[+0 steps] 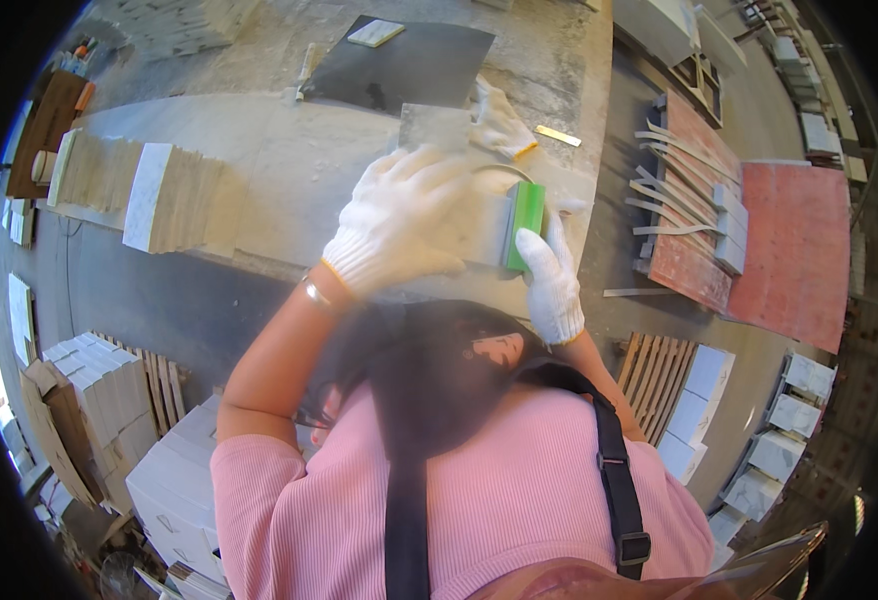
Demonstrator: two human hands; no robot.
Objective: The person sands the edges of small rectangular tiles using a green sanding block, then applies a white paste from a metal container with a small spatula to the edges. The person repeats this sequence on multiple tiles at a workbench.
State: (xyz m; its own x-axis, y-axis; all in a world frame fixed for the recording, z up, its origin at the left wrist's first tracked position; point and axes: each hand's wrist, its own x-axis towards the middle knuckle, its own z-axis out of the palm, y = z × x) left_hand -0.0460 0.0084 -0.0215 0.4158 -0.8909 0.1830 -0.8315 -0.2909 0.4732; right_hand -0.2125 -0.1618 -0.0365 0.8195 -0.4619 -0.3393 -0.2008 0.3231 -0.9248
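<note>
My right hand (553, 284), in a white knitted glove, grips a green-handled scraper (528, 225) with a flat grey edge along its left side. Left of it, my gloved left hand (391, 215) is spread palm down over the dusty table (289, 215), its fingers stretched out and a little blurred. Just beyond those fingertips lies a grey square piece (437, 126). Another white glove (500, 120) with an orange cuff rests beside that piece. Whether my left palm touches the tabletop is hard to make out.
A dark sheet (399, 65) bearing a small marble tile (376, 33) lies farther back. Stacked tiles (151, 197) stand along the table's left side. A yellow strip (558, 135) lies near its right edge. Beyond that, pale strips (674, 190) rest on a reddish board (794, 245).
</note>
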